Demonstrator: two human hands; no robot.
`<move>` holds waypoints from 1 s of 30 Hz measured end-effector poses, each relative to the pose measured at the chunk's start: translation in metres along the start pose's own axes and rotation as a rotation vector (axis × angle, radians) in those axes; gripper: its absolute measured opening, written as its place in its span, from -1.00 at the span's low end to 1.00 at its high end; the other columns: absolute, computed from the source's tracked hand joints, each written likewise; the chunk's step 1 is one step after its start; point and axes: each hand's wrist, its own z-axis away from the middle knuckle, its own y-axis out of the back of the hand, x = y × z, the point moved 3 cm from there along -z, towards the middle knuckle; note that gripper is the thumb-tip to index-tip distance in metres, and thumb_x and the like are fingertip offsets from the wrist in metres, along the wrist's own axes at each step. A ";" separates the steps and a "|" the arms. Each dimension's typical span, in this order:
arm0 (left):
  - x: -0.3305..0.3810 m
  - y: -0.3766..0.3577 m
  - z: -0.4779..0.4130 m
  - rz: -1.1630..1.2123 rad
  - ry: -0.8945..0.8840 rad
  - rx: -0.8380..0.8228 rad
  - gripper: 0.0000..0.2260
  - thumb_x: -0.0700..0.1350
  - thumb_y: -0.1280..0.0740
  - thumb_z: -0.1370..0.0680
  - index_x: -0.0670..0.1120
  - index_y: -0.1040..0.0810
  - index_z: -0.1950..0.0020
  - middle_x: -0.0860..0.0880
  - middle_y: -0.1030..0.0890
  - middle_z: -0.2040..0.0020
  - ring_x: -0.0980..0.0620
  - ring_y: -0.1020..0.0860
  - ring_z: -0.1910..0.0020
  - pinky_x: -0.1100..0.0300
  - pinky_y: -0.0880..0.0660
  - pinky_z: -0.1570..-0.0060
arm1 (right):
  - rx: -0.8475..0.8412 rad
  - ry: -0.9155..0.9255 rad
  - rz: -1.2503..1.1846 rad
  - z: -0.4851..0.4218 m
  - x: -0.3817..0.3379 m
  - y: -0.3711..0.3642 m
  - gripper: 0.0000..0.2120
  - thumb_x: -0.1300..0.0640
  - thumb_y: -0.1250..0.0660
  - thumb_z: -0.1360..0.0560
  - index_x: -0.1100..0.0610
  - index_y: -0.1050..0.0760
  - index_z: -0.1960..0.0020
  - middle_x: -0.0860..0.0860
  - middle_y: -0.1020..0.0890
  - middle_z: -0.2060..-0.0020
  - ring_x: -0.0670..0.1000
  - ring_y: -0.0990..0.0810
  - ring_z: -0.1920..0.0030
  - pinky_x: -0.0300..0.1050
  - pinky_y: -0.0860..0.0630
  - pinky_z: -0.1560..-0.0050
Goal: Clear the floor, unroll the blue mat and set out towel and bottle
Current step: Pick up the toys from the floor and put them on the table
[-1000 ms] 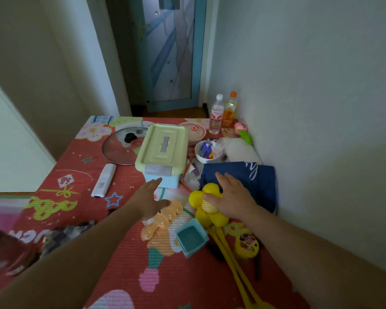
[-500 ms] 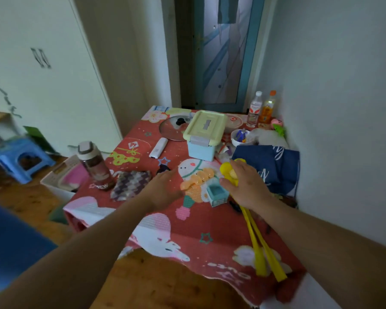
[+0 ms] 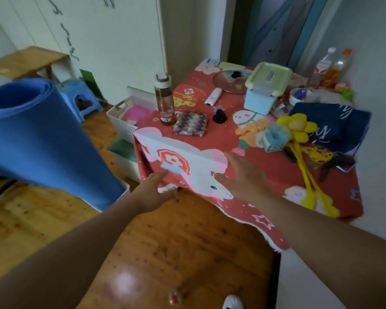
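A rolled blue mat [image 3: 38, 139] stands upright at the left on the wooden floor [image 3: 165, 246]. A brown bottle [image 3: 165, 101] with a white lid stands at the near left corner of the red-clothed table [image 3: 272, 170]. A folded zigzag-patterned towel [image 3: 191, 124] lies just right of it. My left hand [image 3: 154, 192] is at the hanging front edge of the cloth, fingers relaxed. My right hand [image 3: 241, 175] hovers flat over the table's front edge, holding nothing.
On the table lie a yellow flower toy [image 3: 299, 139], a navy cloth [image 3: 334, 128], a lidded box [image 3: 265, 90], a pot lid [image 3: 230, 81] and two bottles [image 3: 330, 68] at the back. A white basket [image 3: 129, 114] and blue stool [image 3: 78, 97] stand left. A small red object [image 3: 175, 298] lies on the floor.
Both hands have drawn back from the toys at mid-table to its front edge. The right hand has let go of the yellow flower. The view has pulled back, revealing the mat.
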 end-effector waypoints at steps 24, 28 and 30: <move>-0.318 -0.204 0.076 0.005 0.093 -0.295 -0.16 0.08 -0.44 -0.43 0.09 0.01 -0.54 -0.01 -0.02 -0.57 -0.05 -0.06 -0.53 -0.02 -0.16 -0.47 | -0.320 -0.265 -0.046 0.139 0.020 -0.377 -0.16 -0.34 -0.28 -0.40 -0.17 0.08 -0.51 -0.08 -0.05 -0.54 0.07 -0.05 -0.53 0.14 -0.21 -0.45; -0.378 -0.303 0.056 -0.007 0.094 -0.363 -0.12 0.03 -0.47 -0.41 0.07 0.04 -0.55 0.02 0.00 -0.57 -0.01 -0.03 -0.54 0.06 -0.15 -0.45 | -0.371 -0.301 -0.081 0.150 0.084 -0.469 -0.09 -0.35 -0.34 -0.34 -0.21 0.11 -0.50 -0.11 -0.03 -0.54 0.07 -0.05 -0.53 0.16 -0.21 -0.44; -0.405 -0.348 0.043 -0.013 0.088 -0.378 -0.10 0.00 -0.49 -0.40 0.06 0.05 -0.55 0.00 0.00 -0.57 0.00 -0.03 -0.54 0.12 -0.12 -0.44 | -0.399 -0.298 -0.109 0.154 0.110 -0.514 -0.05 -0.34 -0.37 -0.32 -0.20 0.11 -0.51 -0.11 -0.03 -0.54 0.07 -0.05 -0.53 0.18 -0.18 -0.45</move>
